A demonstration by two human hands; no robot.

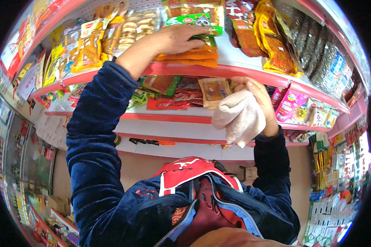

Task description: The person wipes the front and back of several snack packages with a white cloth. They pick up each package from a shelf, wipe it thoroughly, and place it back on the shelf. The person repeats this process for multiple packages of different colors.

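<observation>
On the upper shelf, my left hand lies over a pile of flat snack packets, thumb and fingers spread. A green packet with a panda picture shows just beyond the fingers, and orange packets stick out below them at the shelf edge. Whether the fingers pinch a packet is hidden. My right hand holds a bunched off-white cloth in front of the red shelf edge. Behind the cloth, on the shelf below, lies a small tan packet with a clear window.
Yellow snack bags and a clear pack of round pieces are left of my left hand. More yellow bags stand at right, beside dark packs. A pink packet is below. Glass-fronted cabinets line the left side.
</observation>
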